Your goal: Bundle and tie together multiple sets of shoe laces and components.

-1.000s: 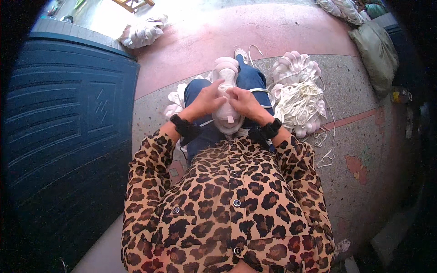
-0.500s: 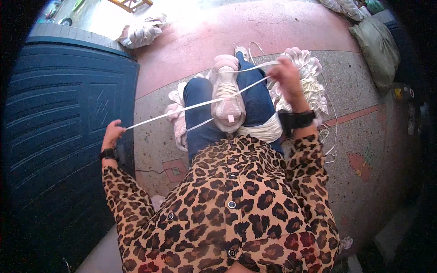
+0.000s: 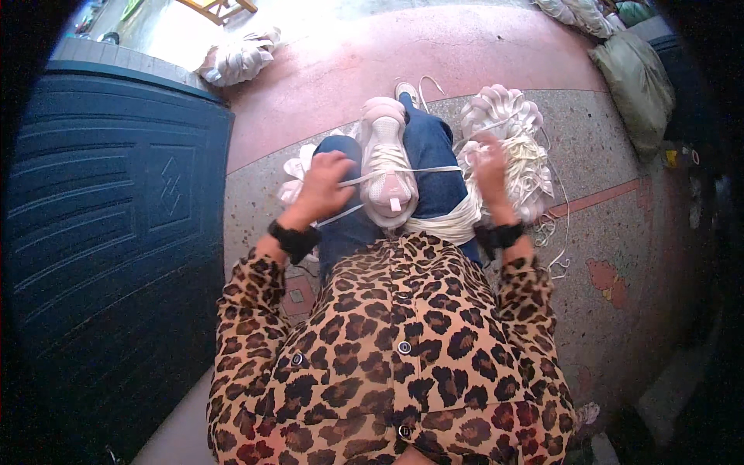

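Note:
A pink and white sneaker (image 3: 378, 149) rests between my thighs, its heel toward me and its toe pointing away. White laces cross its upper, and one shoelace (image 3: 426, 169) runs sideways over it between my hands. Just left of the shoe, above my thigh, my left hand (image 3: 325, 184) is closed on that lace with curled fingers. My right hand (image 3: 490, 167), slightly blurred, is at the lace's other side, right of my right thigh, with its fingers bent in around the lace. A bundle of white laces (image 3: 446, 223) lies over my right thigh.
Pink and white shoe pieces (image 3: 504, 108) and loose laces (image 3: 531, 167) are piled at my right; more pale shoe parts (image 3: 293, 167) sit by my left leg. A blue panelled door (image 3: 116, 217) stands left. White sacks (image 3: 240, 58) and a greenish sack (image 3: 635, 89) lie farther off.
My left hand has come in from the far left to beside the shoe. My right hand has lowered toward me, and the lace once stretched wide now lies low across the shoe.

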Tool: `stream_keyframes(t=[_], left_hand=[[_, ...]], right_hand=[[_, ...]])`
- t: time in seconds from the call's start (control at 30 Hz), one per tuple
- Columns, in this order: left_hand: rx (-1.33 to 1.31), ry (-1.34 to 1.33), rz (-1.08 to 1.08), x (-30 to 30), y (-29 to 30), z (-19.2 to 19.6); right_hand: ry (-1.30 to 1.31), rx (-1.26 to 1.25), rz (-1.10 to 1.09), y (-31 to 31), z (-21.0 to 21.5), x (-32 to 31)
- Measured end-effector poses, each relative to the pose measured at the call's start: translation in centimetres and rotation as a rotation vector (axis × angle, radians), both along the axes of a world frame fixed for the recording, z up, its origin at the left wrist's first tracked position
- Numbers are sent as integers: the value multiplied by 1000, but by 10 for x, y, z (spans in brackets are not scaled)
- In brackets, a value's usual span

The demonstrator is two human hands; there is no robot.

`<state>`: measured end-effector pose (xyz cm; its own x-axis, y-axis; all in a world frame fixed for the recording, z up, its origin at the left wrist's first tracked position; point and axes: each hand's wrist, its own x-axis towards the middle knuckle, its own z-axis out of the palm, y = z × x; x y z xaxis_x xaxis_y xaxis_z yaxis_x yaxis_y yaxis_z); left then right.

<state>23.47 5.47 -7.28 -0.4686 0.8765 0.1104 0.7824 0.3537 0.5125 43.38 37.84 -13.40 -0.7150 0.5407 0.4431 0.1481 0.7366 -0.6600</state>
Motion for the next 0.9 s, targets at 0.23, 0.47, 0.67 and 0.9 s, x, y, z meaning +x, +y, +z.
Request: stream_keyframes(t=[0.23, 0.47, 0.67, 0.9], left_hand=[[1, -43, 309, 13, -1, -19], [368, -973, 677, -15, -6, 76], [613, -1373, 661, -13, -9, 115], [252, -408, 733, -14, -47, -65]], right_hand=[[-473, 443, 343, -84, 27, -39], [-161, -269, 99, -52, 65, -40], [176, -1241, 90, -65, 152, -42], [380, -2067, -280, -23, 7, -18]])
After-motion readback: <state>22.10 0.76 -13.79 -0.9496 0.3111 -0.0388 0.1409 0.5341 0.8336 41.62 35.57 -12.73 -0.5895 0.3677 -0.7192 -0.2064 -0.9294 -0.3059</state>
